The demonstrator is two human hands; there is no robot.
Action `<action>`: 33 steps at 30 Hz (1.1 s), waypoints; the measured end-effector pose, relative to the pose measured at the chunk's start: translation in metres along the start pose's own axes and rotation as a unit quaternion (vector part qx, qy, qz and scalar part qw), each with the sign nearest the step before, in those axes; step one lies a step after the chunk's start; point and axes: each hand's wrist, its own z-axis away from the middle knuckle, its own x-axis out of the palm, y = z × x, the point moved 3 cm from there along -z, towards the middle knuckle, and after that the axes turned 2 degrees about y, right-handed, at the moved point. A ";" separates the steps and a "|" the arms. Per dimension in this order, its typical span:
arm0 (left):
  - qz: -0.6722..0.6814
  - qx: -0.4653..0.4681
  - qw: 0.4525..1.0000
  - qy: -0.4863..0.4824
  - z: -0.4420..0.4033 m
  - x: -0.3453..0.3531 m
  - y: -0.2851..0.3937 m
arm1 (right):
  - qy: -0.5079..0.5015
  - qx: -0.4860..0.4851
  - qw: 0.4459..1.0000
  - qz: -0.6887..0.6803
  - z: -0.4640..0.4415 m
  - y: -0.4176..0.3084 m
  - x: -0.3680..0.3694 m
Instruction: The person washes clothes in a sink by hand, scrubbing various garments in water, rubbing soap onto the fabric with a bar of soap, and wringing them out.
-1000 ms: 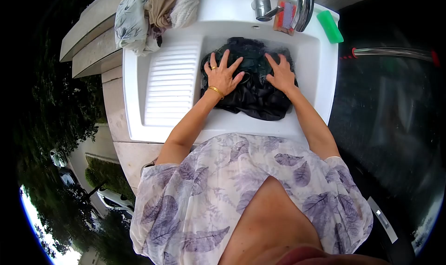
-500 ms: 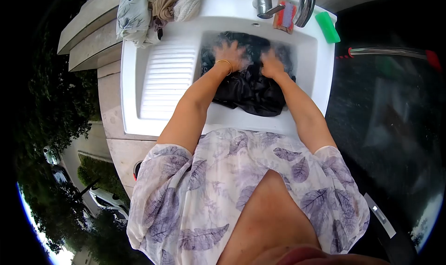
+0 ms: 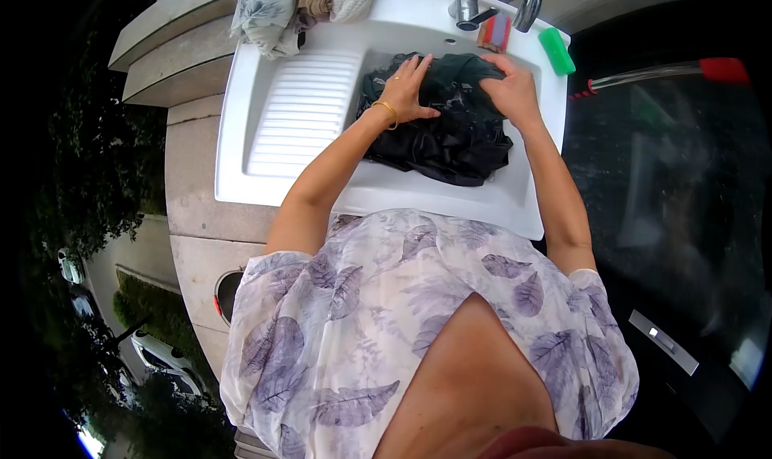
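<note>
Dark wet clothes lie bunched in the basin of a white laundry sink. The front part is a shiny black garment, and behind it is a dark green garment. My left hand, with a gold bangle at the wrist, rests over the left side of the clothes with its fingers spread. At the right of the basin, my right hand is closed on the edge of the dark green garment, fingers and thumb curled round it.
A ribbed washboard forms the sink's left side. Light clothes hang over the back left corner. A chrome faucet, a red and purple scrubbing sponge and a green bar are along the back rim.
Both hands have come up from the wet clothes. My right hand has moved right and taken hold of the dark green garment. My left hand is turned more sideways.
</note>
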 end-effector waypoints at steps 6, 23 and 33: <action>0.156 0.063 0.968 0.186 -0.035 -0.038 0.032 | 0.039 -0.312 0.949 -0.016 0.000 -0.121 -0.041; -0.109 -0.382 0.917 -0.038 -0.002 -0.021 -0.056 | 0.039 0.027 0.983 0.179 0.018 0.118 0.033; 0.331 -0.190 0.922 0.059 -0.064 -0.120 0.080 | -0.025 0.380 0.879 -0.286 0.061 0.117 0.053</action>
